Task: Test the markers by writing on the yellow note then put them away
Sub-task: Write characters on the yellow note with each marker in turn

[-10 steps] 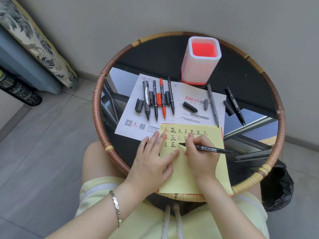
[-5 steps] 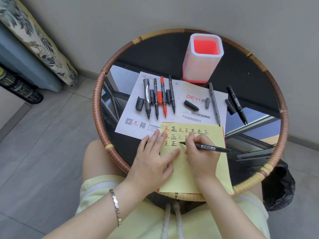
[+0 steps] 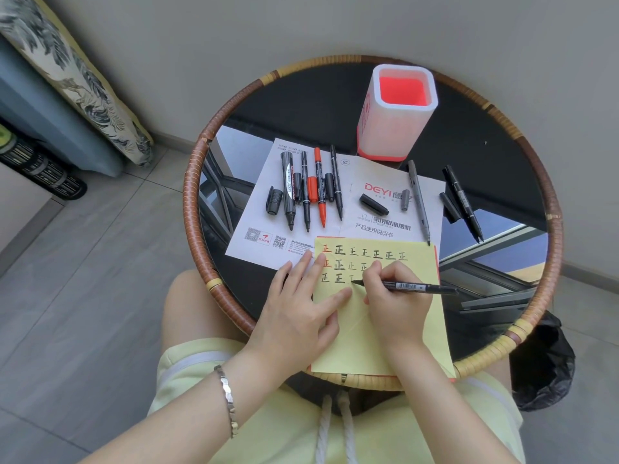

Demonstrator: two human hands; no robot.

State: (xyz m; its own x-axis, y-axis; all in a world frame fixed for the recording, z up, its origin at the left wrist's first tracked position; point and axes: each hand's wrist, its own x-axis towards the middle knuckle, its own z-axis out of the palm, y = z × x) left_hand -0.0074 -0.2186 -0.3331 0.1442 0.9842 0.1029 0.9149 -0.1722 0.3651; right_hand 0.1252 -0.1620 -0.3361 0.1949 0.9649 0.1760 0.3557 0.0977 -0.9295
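Note:
A yellow note (image 3: 361,333) lies at the table's near edge, with rows of written characters across its top. My right hand (image 3: 395,299) grips a thin black marker (image 3: 415,287), its tip touching the third row of the note. My left hand (image 3: 301,309) presses flat on the note's left side. Several uncapped markers lie on a white leaflet (image 3: 375,182): a thick black one (image 3: 288,189), two thin black ones, an orange one (image 3: 320,187) and a grey one (image 3: 418,200). Another black marker (image 3: 464,202) lies on the glass to the right. Loose caps sit among them.
A white pen holder with a red inside (image 3: 398,112) stands at the back of the round glass table with a rattan rim (image 3: 191,182). A black bag (image 3: 542,363) sits on the floor at the right. A patterned cushion (image 3: 77,75) leans at the left.
The marker tip has shifted slightly on the third row as a new stroke appears. My left hand stays pressed on the note. The camera view has drifted a little.

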